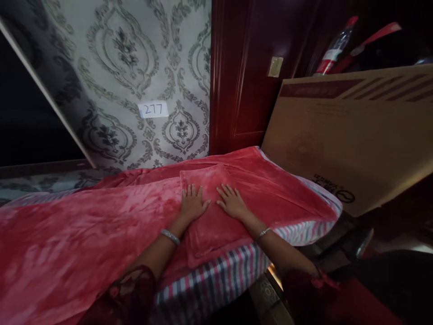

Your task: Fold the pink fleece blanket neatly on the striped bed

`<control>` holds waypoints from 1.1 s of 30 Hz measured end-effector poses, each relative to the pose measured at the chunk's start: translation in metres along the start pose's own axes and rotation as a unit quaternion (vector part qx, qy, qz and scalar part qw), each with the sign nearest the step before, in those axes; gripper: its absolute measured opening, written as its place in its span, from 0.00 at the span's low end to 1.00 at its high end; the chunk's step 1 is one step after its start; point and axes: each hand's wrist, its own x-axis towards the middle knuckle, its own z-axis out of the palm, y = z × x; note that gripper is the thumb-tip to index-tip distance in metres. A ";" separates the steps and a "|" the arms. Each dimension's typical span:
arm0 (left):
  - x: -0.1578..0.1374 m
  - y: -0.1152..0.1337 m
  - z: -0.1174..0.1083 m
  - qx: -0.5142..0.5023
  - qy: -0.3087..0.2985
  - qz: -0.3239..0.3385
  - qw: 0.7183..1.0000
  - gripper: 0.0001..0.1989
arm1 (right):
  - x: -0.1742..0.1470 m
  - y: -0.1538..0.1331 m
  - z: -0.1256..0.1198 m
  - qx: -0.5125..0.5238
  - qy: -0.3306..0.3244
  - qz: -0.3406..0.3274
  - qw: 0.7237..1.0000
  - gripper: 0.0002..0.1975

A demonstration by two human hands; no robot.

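Observation:
A folded square of red plush cloth [216, 234] lies on a long red plush blanket [101, 225], and a striped sheet [216, 273] shows beneath along the near edge. My left hand [193, 202] rests palm down with fingers stretched on the left part of the folded cloth. Also flat and with its fingers spread, my right hand [233, 202] lies on the same cloth, a little to the right. Neither hand grips anything. Whether the folded square is a separate piece or part of the blanket, I cannot tell.
At the right stands a large cardboard box [352, 140], with a bottle with a red cap [334, 47] behind its top edge. Patterned wallpaper [128, 45] with a paper label "277" [154, 109] and a dark red wood panel [233, 76] bound the far side. A dark screen [30, 108] is at left.

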 end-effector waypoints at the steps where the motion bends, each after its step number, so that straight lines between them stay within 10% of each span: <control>1: -0.002 -0.001 0.002 0.003 0.003 0.001 1.000 0.39 | -0.002 0.001 0.009 -0.002 0.000 0.001 1.000 0.30; 14: -0.007 -0.004 0.002 -0.014 -0.005 0.000 1.000 0.39 | -0.003 0.005 0.021 -0.006 -0.019 0.013 1.000 0.31; 24: 0.059 -0.030 -0.033 -0.037 0.031 -0.047 0.998 0.29 | 0.076 0.004 -0.037 0.053 0.035 0.034 0.997 0.26; 33: 0.066 -0.053 0.009 -0.010 0.012 -0.107 0.994 0.38 | 0.090 0.007 0.025 0.048 0.007 0.091 0.995 0.30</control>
